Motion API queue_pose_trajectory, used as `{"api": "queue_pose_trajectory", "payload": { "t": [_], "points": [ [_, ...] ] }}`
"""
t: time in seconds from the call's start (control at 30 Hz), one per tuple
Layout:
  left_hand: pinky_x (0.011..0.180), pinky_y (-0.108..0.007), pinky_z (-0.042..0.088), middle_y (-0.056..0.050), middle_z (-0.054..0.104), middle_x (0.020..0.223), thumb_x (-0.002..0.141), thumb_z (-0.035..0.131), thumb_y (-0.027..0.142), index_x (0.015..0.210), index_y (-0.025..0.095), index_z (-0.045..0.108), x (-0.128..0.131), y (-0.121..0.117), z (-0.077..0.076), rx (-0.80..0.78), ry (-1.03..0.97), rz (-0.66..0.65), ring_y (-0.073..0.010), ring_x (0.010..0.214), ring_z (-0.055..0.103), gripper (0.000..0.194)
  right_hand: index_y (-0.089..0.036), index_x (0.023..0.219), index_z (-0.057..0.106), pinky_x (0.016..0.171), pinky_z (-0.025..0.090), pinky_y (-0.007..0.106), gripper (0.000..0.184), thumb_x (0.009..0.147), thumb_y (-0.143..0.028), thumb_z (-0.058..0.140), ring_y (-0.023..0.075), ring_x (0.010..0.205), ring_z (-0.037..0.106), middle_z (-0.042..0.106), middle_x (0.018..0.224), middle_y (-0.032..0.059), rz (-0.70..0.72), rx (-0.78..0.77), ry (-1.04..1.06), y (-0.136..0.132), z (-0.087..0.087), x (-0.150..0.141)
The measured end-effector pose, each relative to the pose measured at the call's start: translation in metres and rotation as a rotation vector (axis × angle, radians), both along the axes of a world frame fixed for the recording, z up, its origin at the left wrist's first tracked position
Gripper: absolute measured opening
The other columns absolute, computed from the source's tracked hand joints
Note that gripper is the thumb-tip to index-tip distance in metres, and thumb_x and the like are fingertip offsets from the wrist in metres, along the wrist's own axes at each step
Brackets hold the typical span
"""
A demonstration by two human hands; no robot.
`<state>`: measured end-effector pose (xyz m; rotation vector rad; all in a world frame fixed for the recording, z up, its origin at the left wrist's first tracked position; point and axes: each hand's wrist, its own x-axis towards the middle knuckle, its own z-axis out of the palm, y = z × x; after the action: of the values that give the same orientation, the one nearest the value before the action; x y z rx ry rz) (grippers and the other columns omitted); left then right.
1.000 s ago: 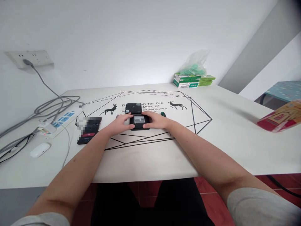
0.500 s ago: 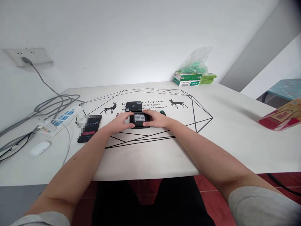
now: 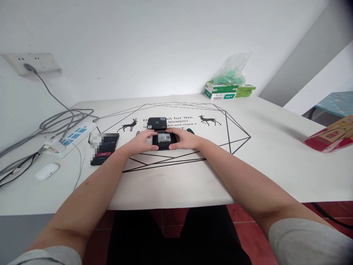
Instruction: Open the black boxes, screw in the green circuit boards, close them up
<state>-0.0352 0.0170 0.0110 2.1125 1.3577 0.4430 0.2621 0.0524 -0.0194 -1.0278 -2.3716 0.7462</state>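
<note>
A small black box (image 3: 162, 146) lies on the table between my hands, and a dark flat piece with a white label (image 3: 164, 137) shows in it. My left hand (image 3: 142, 142) grips the box's left side, thumb at the near corner and fingers at the far one. On the right side my right hand (image 3: 184, 140) holds it in the same way. Just behind sits a black flat cover or box (image 3: 157, 123) with small stickers at its corners. A dark green object (image 3: 190, 130) and a small brownish object (image 3: 138, 133) peek out behind my hands, mostly hidden.
Left of my hands lie a phone (image 3: 109, 149), a white power strip (image 3: 77, 135) with coiled grey cables (image 3: 68, 117), and a white earbud case (image 3: 47, 171). Green boxes (image 3: 220, 92) under a plastic bag (image 3: 233, 70) stand by the wall. A red-and-yellow package (image 3: 328, 138) lies right.
</note>
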Motion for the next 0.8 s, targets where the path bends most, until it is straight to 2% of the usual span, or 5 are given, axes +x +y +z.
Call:
{"api": "queue_pose_trajectory", "payload": {
  "t": [0.13, 0.27, 0.5, 0.67, 0.8],
  "points": [
    [0.122, -0.056, 0.046, -0.011, 0.04, 0.176, 0.085, 0.072, 0.073, 0.148, 0.028, 0.067, -0.001, 0.002, -0.004, 0.061, 0.021, -0.036, -0.0432, 0.157, 0.041, 0.077, -0.023, 0.16, 0.057, 0.132, 0.041, 0.065, 0.086, 0.09, -0.07, 0.074, 0.0413, 0.157, 0.053, 0.054, 0.17, 0.0158, -0.033, -0.033, 0.015, 0.003, -0.003, 0.001],
    [0.112, -0.051, 0.053, -0.009, 0.049, 0.171, 0.087, 0.072, 0.066, 0.156, 0.032, 0.06, 0.0, 0.002, -0.002, 0.015, 0.06, -0.043, -0.0382, 0.139, 0.059, 0.077, -0.027, 0.162, 0.055, 0.136, 0.034, 0.064, 0.091, 0.087, -0.074, 0.076, 0.041, 0.162, 0.046, 0.05, 0.173, 0.0102, -0.043, -0.051, -0.026, 0.005, -0.002, 0.0],
    [0.1, -0.043, 0.058, -0.011, 0.064, 0.149, 0.086, 0.074, 0.062, 0.168, 0.027, 0.046, 0.007, -0.001, 0.009, -0.029, 0.133, 0.011, -0.0376, 0.129, 0.066, 0.093, -0.028, 0.161, 0.056, 0.136, 0.036, 0.065, 0.091, 0.085, -0.071, 0.081, 0.0411, 0.16, 0.049, 0.051, 0.172, 0.0098, -0.036, -0.105, -0.065, 0.007, 0.003, -0.002],
    [0.101, -0.045, 0.057, -0.012, 0.063, 0.15, 0.084, 0.077, 0.063, 0.169, 0.028, 0.045, 0.004, -0.002, 0.009, -0.03, 0.108, 0.015, -0.038, 0.128, 0.065, 0.097, -0.024, 0.161, 0.056, 0.134, 0.04, 0.064, 0.092, 0.085, -0.068, 0.082, 0.041, 0.158, 0.052, 0.052, 0.171, 0.0137, -0.036, -0.109, -0.09, 0.004, 0.011, -0.003],
    [0.119, -0.052, 0.045, -0.011, 0.062, 0.152, 0.096, 0.062, 0.057, 0.157, 0.027, 0.059, -0.009, 0.008, 0.003, 0.177, 0.089, -0.002, -0.0373, 0.141, 0.053, 0.068, -0.027, 0.157, 0.061, 0.126, 0.05, 0.061, 0.091, 0.08, -0.068, 0.086, 0.0406, 0.147, 0.063, 0.064, 0.161, 0.0124, -0.023, -0.096, -0.113, -0.007, 0.017, 0.001]
  ]
}}
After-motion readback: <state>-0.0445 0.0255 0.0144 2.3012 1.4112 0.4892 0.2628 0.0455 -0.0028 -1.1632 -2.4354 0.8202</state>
